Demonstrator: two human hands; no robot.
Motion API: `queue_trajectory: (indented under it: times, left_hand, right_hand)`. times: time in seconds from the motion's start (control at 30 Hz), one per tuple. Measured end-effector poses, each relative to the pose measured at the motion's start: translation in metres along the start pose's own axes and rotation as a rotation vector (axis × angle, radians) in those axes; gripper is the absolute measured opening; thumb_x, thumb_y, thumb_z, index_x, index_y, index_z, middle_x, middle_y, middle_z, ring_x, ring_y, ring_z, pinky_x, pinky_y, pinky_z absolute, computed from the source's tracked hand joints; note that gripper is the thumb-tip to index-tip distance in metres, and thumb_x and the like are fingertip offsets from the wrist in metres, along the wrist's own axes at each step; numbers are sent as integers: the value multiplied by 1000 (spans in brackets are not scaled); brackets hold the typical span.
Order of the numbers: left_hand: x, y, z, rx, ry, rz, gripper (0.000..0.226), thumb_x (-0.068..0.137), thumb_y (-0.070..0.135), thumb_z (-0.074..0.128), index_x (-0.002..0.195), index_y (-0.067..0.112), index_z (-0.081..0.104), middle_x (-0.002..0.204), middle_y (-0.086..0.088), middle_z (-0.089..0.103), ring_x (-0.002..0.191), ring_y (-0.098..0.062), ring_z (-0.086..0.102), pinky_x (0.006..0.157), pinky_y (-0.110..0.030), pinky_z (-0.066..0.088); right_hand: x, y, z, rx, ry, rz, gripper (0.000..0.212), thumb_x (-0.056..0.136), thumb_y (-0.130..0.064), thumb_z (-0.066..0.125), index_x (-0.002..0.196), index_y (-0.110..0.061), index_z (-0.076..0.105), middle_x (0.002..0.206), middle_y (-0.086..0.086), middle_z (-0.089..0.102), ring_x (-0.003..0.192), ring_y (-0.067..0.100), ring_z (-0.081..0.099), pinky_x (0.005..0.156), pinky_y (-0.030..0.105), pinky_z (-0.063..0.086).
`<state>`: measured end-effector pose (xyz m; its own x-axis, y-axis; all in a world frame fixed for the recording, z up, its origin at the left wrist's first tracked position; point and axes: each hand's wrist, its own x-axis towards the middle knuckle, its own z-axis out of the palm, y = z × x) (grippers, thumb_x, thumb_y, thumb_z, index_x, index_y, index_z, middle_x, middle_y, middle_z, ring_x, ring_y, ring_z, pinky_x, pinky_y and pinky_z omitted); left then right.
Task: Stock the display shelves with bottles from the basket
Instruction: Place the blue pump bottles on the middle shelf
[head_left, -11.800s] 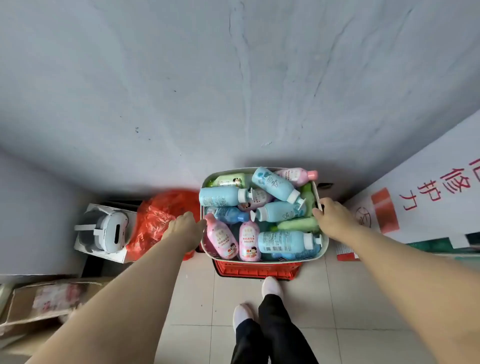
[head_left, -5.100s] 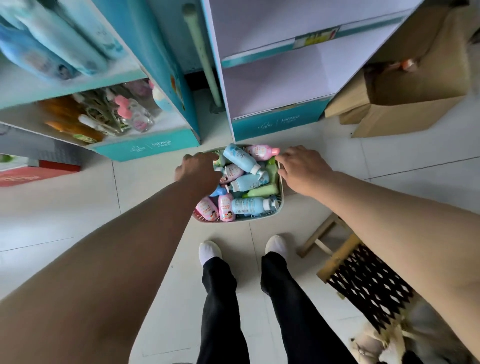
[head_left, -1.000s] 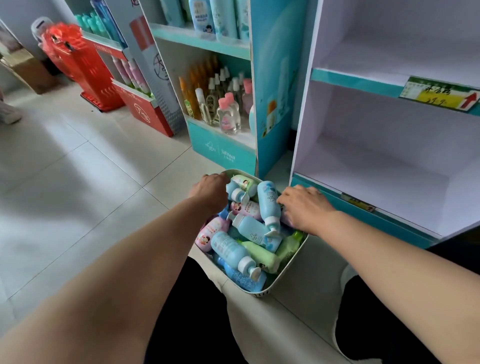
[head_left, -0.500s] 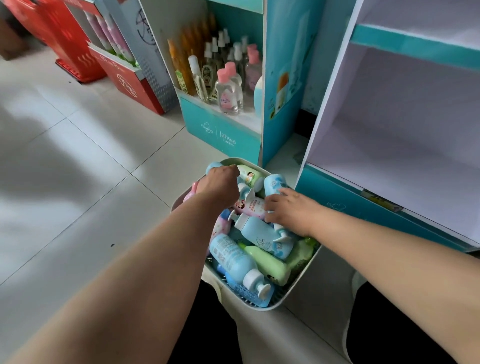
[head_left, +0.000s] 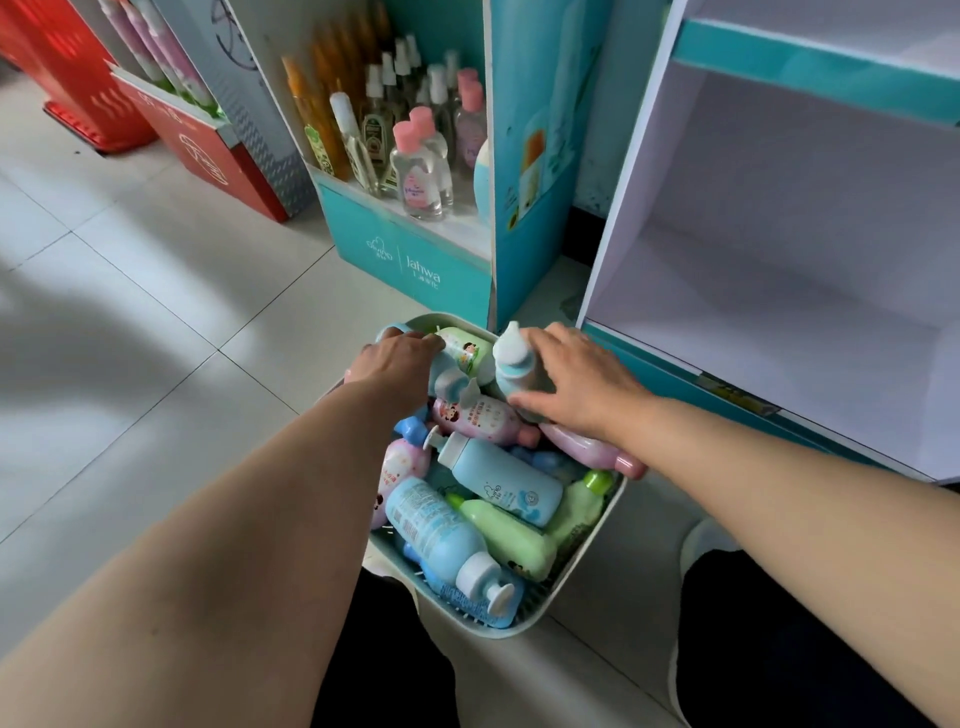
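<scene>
Blue bottle (head_left: 511, 358) gripped by right hand (head_left: 576, 387); left hand (head_left: 395, 366), hold unclear; one basket (head_left: 524, 626), three green bottles (head_left: 509, 538).

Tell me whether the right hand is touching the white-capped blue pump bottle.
Touching. The head view shows the right hand with thumb and fingers curled round the blue pump bottle, with no gap between them.
</scene>
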<state>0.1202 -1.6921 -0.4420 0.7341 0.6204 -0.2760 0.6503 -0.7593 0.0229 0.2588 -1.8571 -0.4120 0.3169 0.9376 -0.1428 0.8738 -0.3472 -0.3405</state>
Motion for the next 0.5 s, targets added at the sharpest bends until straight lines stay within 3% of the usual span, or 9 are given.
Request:
queue_trajectory:
  times: [0.13,0.27,0.37,0.43,0.5]
  left_hand:
    - [10,3,9,56,8,53,56,89,16,61,139,35,43,140,9,47,129,-22,37,97,-41,40]
    - [15,1,14,99,-2,111,53,89,17,59,136,33,43,142,10,45,134,-21,33,101,-42,38]
    - [17,-4,15,100,-20,154,57,85,17,63,135,31,40,141,9,46,139,-21,29,106,-43,36]
    - [16,-4,13,67,2,171,54,85,20,65,133,27,42,137,4,51,136,-22,36,105,-40,37]
    - [15,-2,8,9,60,161,53,82,25,70,128,22,44,127,-1,56,122,-25,48,97,-37,42]
  right_hand:
    - [1,3,2,277,63,229,60,76,-54,70,123,-23,51,116,5,52,109,24,53,82,30,40]
    - [5,7,13,440,68,333,71,78,-51,70,134,-17,42,132,7,47,120,24,48,97,32,39]
    - [11,12,18,678,60,414,66,80,-41,72,132,-13,40,131,7,52,117,24,52,98,34,43]
    - [12,14,19,785,7,419,67,80,-35,74,133,-13,38,130,7,54,116,23,53,96,33,44]
    - [10,13,19,721,-76,372,75,77,-29,78,136,-14,34,131,6,52,118,22,51,92,26,41]
